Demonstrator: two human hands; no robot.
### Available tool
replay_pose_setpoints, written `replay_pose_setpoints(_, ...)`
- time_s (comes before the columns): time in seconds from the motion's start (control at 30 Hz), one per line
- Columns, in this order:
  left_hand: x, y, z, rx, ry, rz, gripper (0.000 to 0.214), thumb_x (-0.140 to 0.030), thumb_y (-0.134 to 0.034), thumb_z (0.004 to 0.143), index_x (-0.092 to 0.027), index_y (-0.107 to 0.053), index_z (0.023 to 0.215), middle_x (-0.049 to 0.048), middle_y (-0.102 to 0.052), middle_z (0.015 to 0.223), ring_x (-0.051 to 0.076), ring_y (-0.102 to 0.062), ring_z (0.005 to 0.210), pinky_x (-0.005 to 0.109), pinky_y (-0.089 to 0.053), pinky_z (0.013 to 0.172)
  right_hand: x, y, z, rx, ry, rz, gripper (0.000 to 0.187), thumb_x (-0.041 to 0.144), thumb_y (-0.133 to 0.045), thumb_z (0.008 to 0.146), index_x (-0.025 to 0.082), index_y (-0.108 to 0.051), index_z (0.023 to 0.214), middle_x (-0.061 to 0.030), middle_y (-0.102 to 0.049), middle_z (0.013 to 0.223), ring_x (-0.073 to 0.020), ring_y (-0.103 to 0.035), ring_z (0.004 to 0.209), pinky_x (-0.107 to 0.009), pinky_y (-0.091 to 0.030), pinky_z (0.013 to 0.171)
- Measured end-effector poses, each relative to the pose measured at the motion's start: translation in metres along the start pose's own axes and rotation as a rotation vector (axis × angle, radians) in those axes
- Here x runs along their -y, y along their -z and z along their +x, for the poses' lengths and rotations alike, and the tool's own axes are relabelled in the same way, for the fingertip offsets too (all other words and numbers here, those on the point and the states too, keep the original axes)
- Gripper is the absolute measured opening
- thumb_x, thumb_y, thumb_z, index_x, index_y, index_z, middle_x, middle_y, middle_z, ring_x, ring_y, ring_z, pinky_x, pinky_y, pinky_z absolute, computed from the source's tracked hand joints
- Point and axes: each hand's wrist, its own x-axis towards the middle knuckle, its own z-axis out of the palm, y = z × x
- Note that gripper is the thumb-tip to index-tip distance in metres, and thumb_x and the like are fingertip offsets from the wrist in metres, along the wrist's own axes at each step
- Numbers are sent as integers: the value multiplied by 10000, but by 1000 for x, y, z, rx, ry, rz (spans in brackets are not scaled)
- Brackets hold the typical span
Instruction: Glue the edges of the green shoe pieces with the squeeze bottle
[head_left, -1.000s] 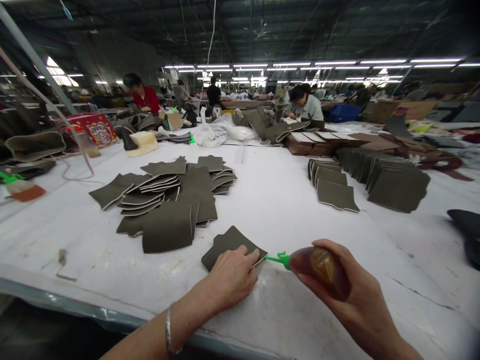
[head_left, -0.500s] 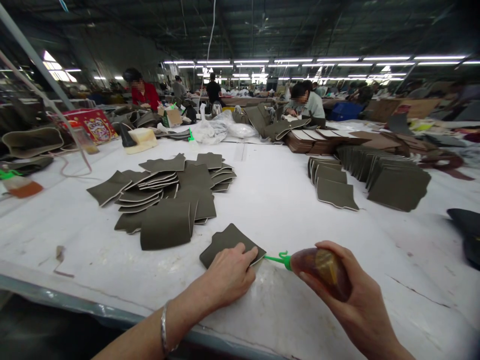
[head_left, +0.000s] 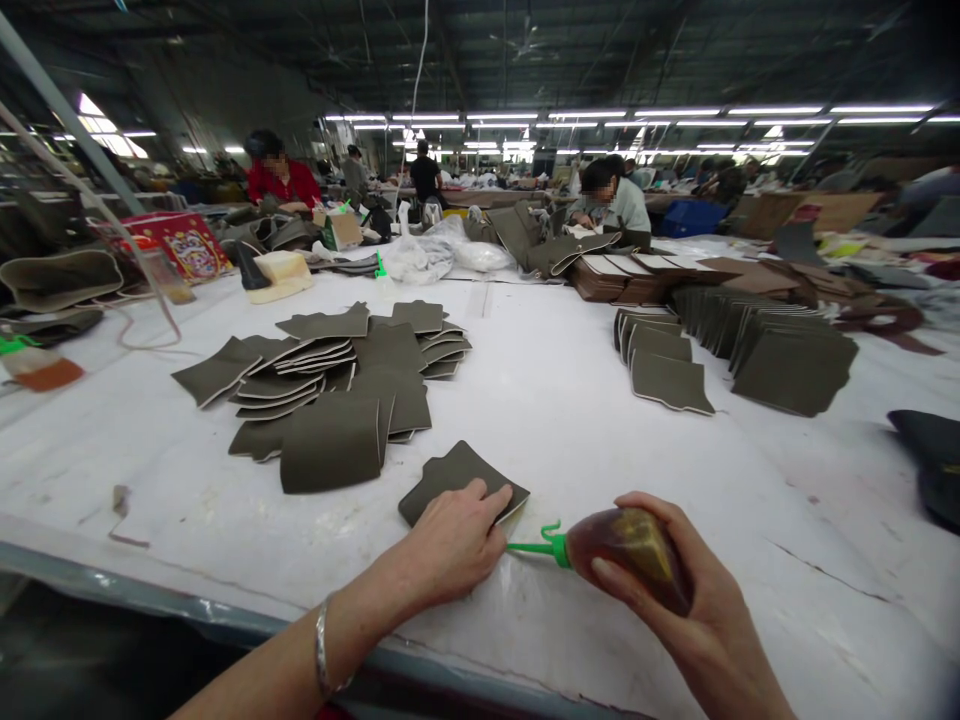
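Observation:
My left hand presses down on the near edge of a single dark olive cut piece lying on the white table; its fingers are curled onto the piece. My right hand is wrapped round a brown squeeze bottle lying sideways. The bottle's green nozzle points left, its tip close to the piece's near right edge beside my left fingers.
A loose heap of olive pieces lies to the left. Rows of stacked pieces stand at the right. Another brown bottle lies at far left. Other people work at the table's far side amid bags and boxes.
The bottle's nozzle tip has slid leftward and nearer along the piece's edge toward my left hand. My left hand stays on the piece.

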Motion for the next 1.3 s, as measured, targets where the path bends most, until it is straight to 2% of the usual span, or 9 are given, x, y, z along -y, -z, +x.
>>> replay_pose_setpoints(0.1,1,1,0,6,-6,-11,475,-244,-383,890,-260,-493,1352,63,-609,982,246,-638,848,350,-473,757,-2,-1,0,-70,45,-55,439,486,-707,808,258,-537,1142,-16,-634,1010,-221,-639,849,-276,-522,725)
replay_pose_setpoints(0.27,4,3,-1,7,-28,-47,494,-228,-383,881,-242,-485,1364,67,-615,1014,249,-639,881,347,-472,772,2,-5,-6,0,10,-4,418,492,-674,839,273,-522,1160,5,-618,1007,-188,-631,819,-252,-509,723)
replay_pose_setpoints(0.4,5,5,-3,12,-36,-70,471,-223,-379,893,-242,-495,1349,61,-610,1014,238,-633,916,330,-463,807,-1,-4,-8,-32,53,-44,415,467,-689,835,269,-521,1158,1,-610,1009,-185,-631,819,-246,-511,720)
replay_pose_setpoints(0.53,6,4,-5,34,-44,-64,462,-220,-380,899,-229,-488,1348,63,-603,1019,231,-632,918,323,-459,816,-3,-5,-10,71,81,-30,410,450,-683,847,273,-512,1174,-1,-633,1006,-190,-649,823,-225,-530,684)
replay_pose_setpoints(0.7,8,1,-6,5,-54,-84,460,-217,-363,910,-226,-483,1354,58,-599,1018,230,-632,918,324,-462,818,1,-9,-12,19,85,-11,396,449,-690,843,281,-520,1158,12,-625,973,-169,-647,777,-208,-527,693)
replay_pose_setpoints(0.87,9,-2,-6,-3,-52,-79,467,-223,-362,917,-198,-470,1370,69,-593,1050,235,-628,932,333,-467,833,1,-11,-17,129,71,30,408,439,-677,858,285,-491,1187,10,-635,991,-180,-652,824,-203,-534,698)
replay_pose_setpoints(1.0,8,-2,-7,-6,-46,-75,452,-234,-351,934,-202,-470,1368,66,-592,1051,232,-627,920,341,-470,832,2,-12,-20,54,59,8,411,437,-689,846,288,-500,1179,18,-628,964,-164,-639,782,-192,-524,679)
replay_pose_setpoints(1.13,7,-2,-7,0,-45,-88,451,-235,-365,934,-193,-470,1370,70,-588,1064,236,-624,947,343,-468,854,3,-12,-21,106,58,51,406,438,-680,845,276,-506,1174,4,-628,997,-178,-644,811,-202,-531,685)
replay_pose_setpoints(1.3,6,-2,-7,7,-38,-88,451,-226,-367,934,-192,-469,1371,70,-582,1063,233,-622,951,345,-472,859,2,-11,-21,29,109,-36,406,410,-696,839,276,-511,1175,3,-628,1007,-174,-647,822,-193,-530,694)
